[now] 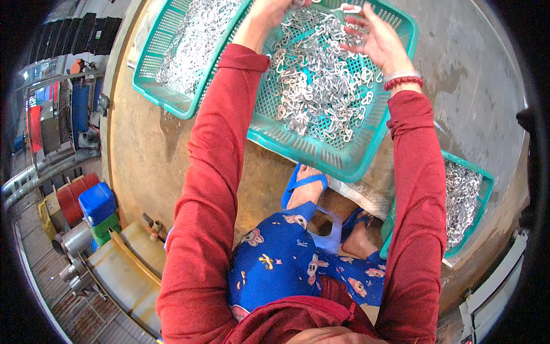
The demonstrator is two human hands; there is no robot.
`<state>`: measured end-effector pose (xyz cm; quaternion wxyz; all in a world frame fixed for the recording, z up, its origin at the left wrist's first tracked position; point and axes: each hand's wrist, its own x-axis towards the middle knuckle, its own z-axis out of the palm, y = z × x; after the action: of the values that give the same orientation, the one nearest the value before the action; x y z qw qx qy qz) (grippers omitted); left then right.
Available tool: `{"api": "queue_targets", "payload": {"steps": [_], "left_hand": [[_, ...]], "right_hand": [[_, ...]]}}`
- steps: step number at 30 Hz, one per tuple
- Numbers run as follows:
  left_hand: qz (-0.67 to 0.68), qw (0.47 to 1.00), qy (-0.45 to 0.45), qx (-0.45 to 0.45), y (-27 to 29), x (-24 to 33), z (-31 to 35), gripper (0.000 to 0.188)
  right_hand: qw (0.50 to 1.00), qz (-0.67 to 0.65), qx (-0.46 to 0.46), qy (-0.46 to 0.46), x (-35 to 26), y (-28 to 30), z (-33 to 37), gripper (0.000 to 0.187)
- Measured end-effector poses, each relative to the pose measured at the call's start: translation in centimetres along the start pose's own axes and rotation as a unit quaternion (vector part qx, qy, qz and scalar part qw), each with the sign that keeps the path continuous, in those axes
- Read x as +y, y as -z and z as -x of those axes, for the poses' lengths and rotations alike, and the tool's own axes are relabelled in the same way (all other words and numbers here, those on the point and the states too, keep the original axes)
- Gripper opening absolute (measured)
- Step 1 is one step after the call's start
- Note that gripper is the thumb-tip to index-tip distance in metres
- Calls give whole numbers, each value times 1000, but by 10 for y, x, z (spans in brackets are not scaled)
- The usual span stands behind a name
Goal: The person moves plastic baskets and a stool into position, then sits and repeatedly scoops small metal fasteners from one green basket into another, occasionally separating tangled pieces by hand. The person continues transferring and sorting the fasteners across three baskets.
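Hovering above green basket point(344, 164) of metal hooks point(298, 92): right hand point(379, 45), fingers spread, grip on pale piece point(350, 9) unclear; left hand point(270, 12), cropped by upper edge, hold indeterminable.

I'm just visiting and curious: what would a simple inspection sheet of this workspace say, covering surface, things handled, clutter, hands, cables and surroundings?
Surface: brownish floor with darker patches.
Job's things: loose metal hooks in the middle green basket; more small metal pieces in the left green basket and the smaller right one.
Clutter: blue container and large yellowed tank to the left.
Hands: left hand cut off by the upper edge, grip unclear; right hand over the middle basket, some fingers spread, a pale piece by its fingertips, hold unclear.
Cables: nothing seen.
Surroundings: dark stacked items at upper left.
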<state>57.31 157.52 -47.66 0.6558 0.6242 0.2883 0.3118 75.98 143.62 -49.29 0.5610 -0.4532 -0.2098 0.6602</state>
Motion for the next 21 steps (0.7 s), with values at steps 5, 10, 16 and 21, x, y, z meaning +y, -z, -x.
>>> {"api": "queue_targets", "payload": {"steps": [5, 10, 16, 21], "left_hand": [[-218, 964, 72, 135, 7, -56, 25, 93], [-674, 719, 143, -93, -27, -121, 59, 80], [-616, 781, -79, -69, -28, -170, 83, 40], [-96, 977, 143, 124, -11, -117, 102, 21]], "right_hand": [[956, 256, 143, -7, 54, 18, 6, 77], [665, 737, 120, 22, 156, 1, 40, 96], [672, 711, 171, 121, 175, -7, 44, 34], [950, 188, 246, 34, 135, -4, 63, 54]]}}
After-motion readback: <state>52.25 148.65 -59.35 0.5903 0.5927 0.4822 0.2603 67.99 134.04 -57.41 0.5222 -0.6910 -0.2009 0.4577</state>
